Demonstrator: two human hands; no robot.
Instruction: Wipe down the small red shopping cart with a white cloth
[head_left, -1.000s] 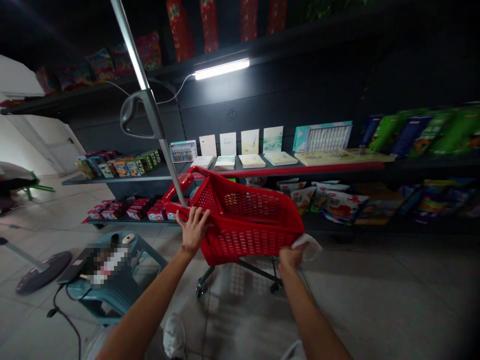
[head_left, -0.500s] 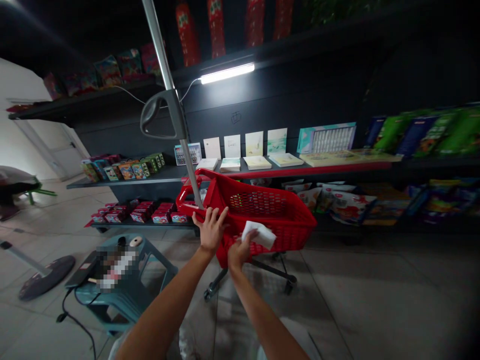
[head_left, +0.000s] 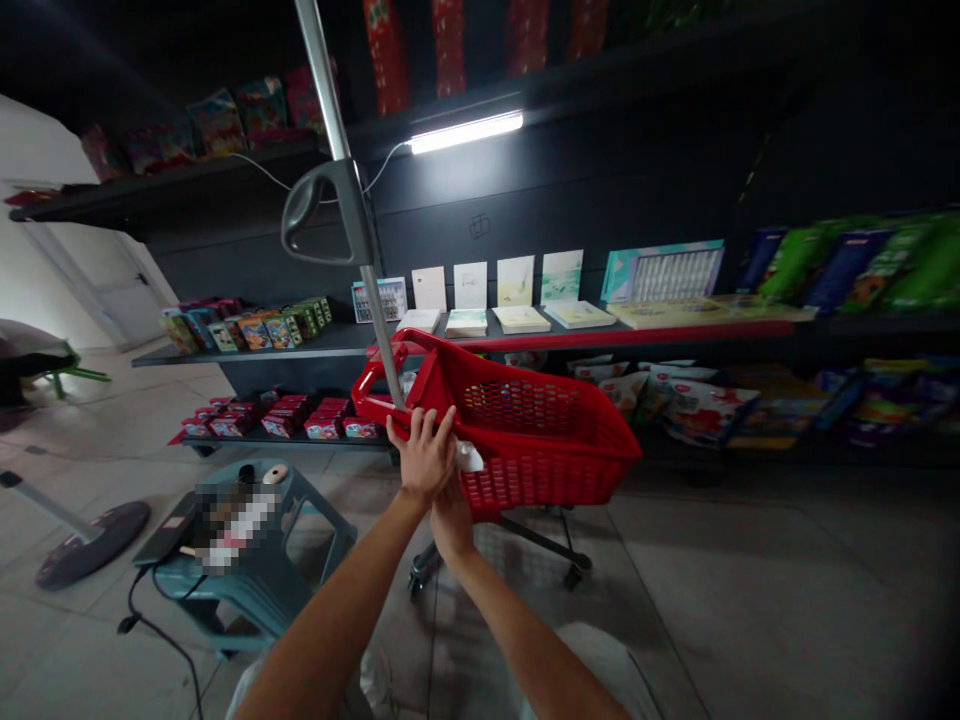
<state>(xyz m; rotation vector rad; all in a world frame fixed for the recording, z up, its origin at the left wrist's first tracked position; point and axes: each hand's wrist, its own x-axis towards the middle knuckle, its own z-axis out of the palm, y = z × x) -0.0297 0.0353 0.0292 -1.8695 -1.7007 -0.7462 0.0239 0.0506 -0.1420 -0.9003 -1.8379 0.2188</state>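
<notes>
A red plastic shopping cart (head_left: 551,480) with perforated sides stands before me on dark legs with wheels. My left hand (head_left: 424,458) rests on the rim at its near left end, fingers outstretched and slightly apart. Just below and behind it is my right hand (head_left: 452,520), held against the side of the basket and partly hidden by the left. A crumpled white cloth or tissue (head_left: 470,457) sticks out from the right hand's closed fingers, touching the red plastic. Next to the cart's handle end rises a metal pole (head_left: 382,320) with a grey looped handle (head_left: 330,212).
Behind the cart runs a dark shelf (head_left: 345,340) with booklets (head_left: 517,318), marker sets and small boxes. Bagged goods (head_left: 705,410) fill the lower right. At left stands a blue-grey stool (head_left: 255,585) carrying a device with a cable, near a round pole base (head_left: 94,545).
My right hand has moved left and up, bringing the white cloth or tissue from the basket's side to beneath my left hand. The left hand stays on the rim.
</notes>
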